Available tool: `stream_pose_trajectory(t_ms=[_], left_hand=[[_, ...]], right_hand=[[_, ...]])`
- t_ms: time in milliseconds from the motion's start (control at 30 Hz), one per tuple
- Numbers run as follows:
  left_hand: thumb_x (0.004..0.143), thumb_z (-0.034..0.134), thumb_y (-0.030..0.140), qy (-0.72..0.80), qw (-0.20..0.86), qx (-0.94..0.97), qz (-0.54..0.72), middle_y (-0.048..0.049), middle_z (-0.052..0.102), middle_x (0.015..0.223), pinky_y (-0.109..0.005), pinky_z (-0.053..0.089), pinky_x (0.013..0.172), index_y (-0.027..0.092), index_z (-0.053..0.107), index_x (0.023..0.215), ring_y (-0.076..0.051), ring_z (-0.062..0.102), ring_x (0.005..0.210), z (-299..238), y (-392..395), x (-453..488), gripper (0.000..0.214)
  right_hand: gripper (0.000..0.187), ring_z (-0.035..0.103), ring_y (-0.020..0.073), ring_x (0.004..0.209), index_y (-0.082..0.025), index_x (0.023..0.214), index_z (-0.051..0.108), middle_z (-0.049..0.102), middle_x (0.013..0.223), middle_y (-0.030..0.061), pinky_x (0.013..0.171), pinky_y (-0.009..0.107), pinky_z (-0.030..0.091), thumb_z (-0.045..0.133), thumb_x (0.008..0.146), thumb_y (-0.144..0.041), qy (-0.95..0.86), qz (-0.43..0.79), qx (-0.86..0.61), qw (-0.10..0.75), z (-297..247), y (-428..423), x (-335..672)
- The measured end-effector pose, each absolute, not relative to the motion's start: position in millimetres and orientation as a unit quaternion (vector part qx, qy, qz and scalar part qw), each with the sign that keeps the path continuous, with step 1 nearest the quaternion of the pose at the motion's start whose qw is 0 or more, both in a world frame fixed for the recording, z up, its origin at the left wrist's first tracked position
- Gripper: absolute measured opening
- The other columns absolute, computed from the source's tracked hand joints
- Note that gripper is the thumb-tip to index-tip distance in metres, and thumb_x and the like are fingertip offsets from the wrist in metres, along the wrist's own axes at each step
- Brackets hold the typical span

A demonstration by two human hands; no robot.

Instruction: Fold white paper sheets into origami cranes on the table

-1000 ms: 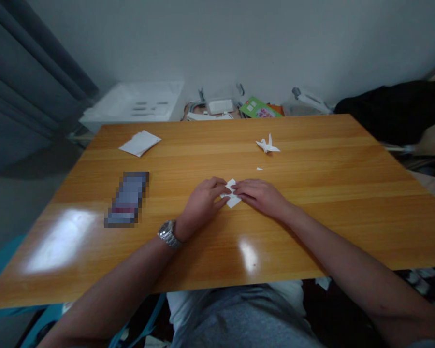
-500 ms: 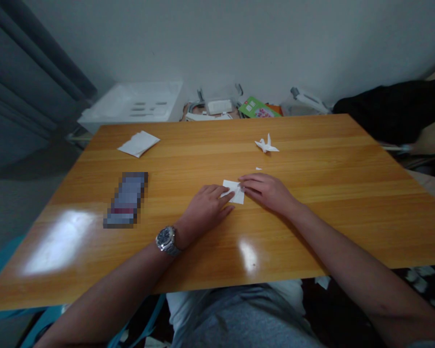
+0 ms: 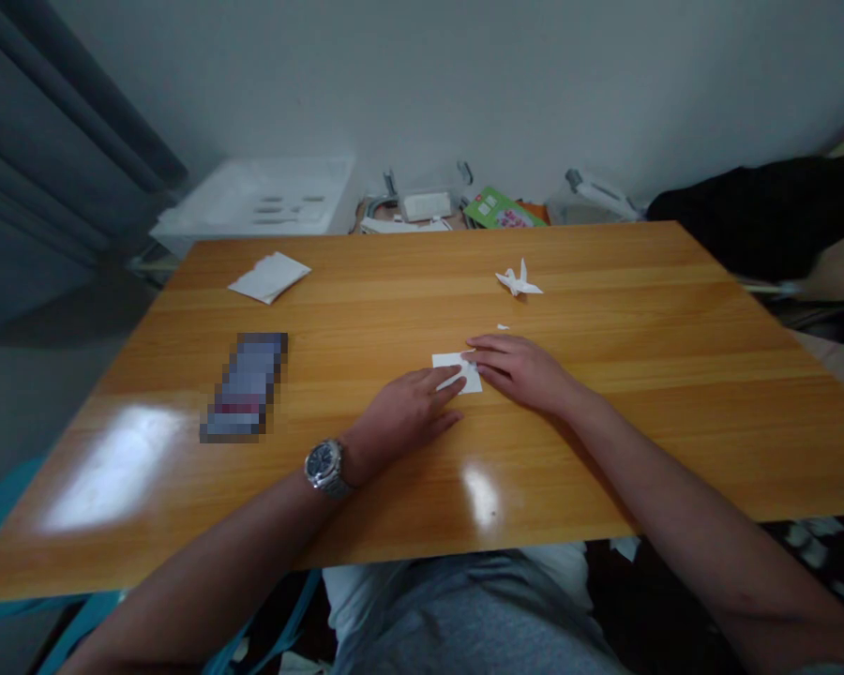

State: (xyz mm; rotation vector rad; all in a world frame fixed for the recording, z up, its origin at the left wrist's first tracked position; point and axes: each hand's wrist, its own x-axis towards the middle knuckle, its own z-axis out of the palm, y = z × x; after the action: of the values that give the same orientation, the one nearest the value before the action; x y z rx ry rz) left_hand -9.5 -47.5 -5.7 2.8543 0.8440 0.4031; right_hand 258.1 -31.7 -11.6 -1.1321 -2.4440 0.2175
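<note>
A small square of white paper (image 3: 472, 380) lies flat on the wooden table (image 3: 577, 487), in front of me. My left hand (image 3: 414, 405) rests on it from the left with fingers stretched out, the fingertips covering part of its middle. At the paper's upper right edge my right hand (image 3: 519, 369) lies with its fingers extended, the fingertips touching that side. Neither hand is closed around anything. Beyond my right hand is a tiny white paper scrap (image 3: 503, 327). Farther back stands a folded white paper crane (image 3: 519, 279).
Folded white paper (image 3: 270, 277) lies at the table's far left. Nearer me on that side is a pixelated phone-like object (image 3: 248, 386). Behind the table are a white tray (image 3: 253, 199), a green booklet (image 3: 496, 208) and a dark cloth (image 3: 766, 211).
My left hand has slid slightly to the right over the paper. The paper has turned a little and now sits squarer to me. My right hand has barely moved.
</note>
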Motion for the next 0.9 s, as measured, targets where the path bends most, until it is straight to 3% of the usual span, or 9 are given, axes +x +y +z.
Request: stream_pose_trajectory(t_ms=[200, 433, 900], left_hand=[[0.103, 0.055, 0.041, 0.283, 0.073, 0.948, 0.13, -0.0136, 0.059, 0.145, -0.045, 0.05, 0.111, 0.013, 0.052, 0.145, -0.03, 0.056, 0.134, -1, -53, -6, 0.05], [0.101, 0.058, 0.042, 0.297, 0.053, 0.945, 0.123, -0.0146, 0.061, 0.14, -0.045, 0.05, 0.108, 0.011, 0.051, 0.143, -0.03, 0.057, 0.127, 1, -60, 1, 0.053], [0.101, 0.056, 0.044, 0.298, 0.049, 0.947, 0.108, -0.0135, 0.059, 0.14, -0.044, 0.047, 0.108, 0.011, 0.05, 0.145, -0.03, 0.056, 0.123, 4, -62, 3, 0.055]], right_hand=[[0.032, 0.066, 0.0227, 0.124, -0.024, 0.128, 0.071, 0.07, 0.134, 0.0083, 0.112, 0.046, 0.05, 0.051, 0.104, -0.027, -0.856, 0.102, -0.429, 0.27, -7, -31, 264], [0.034, 0.06, 0.0254, 0.133, -0.024, 0.131, 0.071, 0.061, 0.146, 0.011, 0.116, 0.049, 0.045, 0.05, 0.105, -0.031, -0.874, 0.092, -0.424, 0.217, -10, -32, 268], [0.035, 0.061, 0.026, 0.131, -0.025, 0.132, 0.07, 0.064, 0.143, 0.0107, 0.114, 0.05, 0.047, 0.048, 0.106, -0.031, -0.876, 0.074, -0.432, 0.2, -13, -31, 263]])
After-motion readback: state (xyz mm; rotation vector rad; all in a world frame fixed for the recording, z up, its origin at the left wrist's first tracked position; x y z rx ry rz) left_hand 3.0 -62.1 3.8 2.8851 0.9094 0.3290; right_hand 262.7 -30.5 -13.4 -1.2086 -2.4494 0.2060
